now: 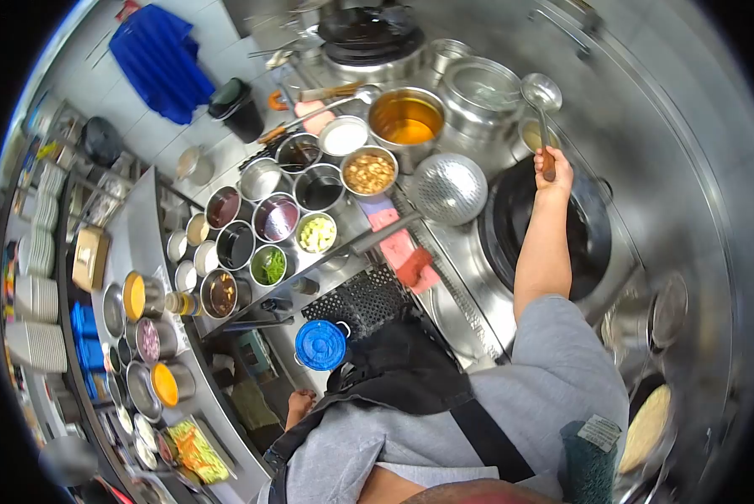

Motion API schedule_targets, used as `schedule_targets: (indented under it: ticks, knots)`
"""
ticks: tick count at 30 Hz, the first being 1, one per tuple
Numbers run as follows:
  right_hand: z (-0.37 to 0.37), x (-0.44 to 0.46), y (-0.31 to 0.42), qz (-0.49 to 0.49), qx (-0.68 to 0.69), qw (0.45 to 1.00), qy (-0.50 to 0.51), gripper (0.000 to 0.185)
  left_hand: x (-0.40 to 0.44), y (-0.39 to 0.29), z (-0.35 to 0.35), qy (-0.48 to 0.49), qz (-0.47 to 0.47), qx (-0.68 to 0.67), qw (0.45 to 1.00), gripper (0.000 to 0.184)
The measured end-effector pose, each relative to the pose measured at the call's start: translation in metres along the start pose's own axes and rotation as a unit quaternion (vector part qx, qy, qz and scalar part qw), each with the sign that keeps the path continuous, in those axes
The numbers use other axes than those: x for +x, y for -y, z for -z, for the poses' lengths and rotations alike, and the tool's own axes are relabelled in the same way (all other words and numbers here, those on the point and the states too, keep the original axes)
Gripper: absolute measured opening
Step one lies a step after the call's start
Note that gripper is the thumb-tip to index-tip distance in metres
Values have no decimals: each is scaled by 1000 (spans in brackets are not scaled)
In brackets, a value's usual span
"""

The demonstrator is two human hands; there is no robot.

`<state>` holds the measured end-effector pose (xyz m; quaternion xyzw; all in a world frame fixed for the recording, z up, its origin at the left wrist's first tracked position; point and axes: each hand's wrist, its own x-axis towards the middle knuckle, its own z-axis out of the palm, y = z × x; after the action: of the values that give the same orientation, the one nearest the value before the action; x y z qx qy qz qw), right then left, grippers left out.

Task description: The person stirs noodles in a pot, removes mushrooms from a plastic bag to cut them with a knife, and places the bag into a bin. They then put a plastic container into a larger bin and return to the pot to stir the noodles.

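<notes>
My right hand is wrapped round the handle of a metal ladle, held out over the far rim of a big black wok. The ladle's bowl is raised beside a lidded metal pot and a small bowl. Low beside my body is my left hand, with its fingers curled; what it holds, if anything, is too small to make out. A blue-lidded bucket stands near it.
A perforated skimmer lies left of the wok, beside a pot of orange liquid. Several sauce and ingredient containers fill the middle counter. At left are a counter with food pans and plate stacks.
</notes>
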<state>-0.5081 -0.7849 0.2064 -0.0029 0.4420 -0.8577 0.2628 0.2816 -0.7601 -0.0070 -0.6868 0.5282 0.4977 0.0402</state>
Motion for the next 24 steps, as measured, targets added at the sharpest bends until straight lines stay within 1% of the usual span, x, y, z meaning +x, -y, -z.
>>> schedule_targets:
  ticks: [2,4,5,6,8,9,11,12,13,15,17,18,20,21,22,23,24]
  knots:
    - [21,-43,21,23,-28,999,-19,12,8,11,14,20,-2,29,999,16]
    - [50,-81,33,51,-62,996,-38,12,27,31,28,49,33,-65,996,15]
    - [59,-106,41,52,-97,992,-69,12,35,45,33,62,53,-113,990,15]
    - [72,-125,46,51,-114,988,-91,12,51,63,40,73,53,-100,991,15]
    - [100,-160,55,55,-135,982,-121,11,78,95,51,188,101,-159,964,15]
    - [122,-170,57,52,-177,974,-134,11,67,93,50,196,99,-155,963,15]
    - [153,-191,64,44,-240,957,-156,10,35,73,50,86,61,3,994,14]
    - [159,-206,66,43,-269,948,-164,11,31,82,52,84,65,-57,993,13]
    - [165,-221,70,39,-299,938,-173,12,28,85,51,90,66,-55,992,13]
    - [170,-248,72,41,-319,929,-181,11,19,93,51,81,40,15,996,12]
    - [178,-269,71,43,-332,924,-184,12,18,104,52,83,17,20,996,13]
    - [183,-276,72,39,-371,911,-178,11,31,124,51,83,-6,58,995,14]
    - [187,-293,71,43,-447,878,-165,9,80,186,44,67,-95,203,972,15]
    - [194,-300,70,44,-445,880,-164,9,93,203,41,56,-126,257,956,16]
    - [204,-304,67,48,-504,847,-162,10,100,211,39,47,-145,291,944,16]
    - [215,-306,61,53,-561,811,-158,11,99,209,38,43,-146,291,945,16]
    - [231,-307,52,83,-609,772,-161,13,98,205,38,52,-104,236,965,17]
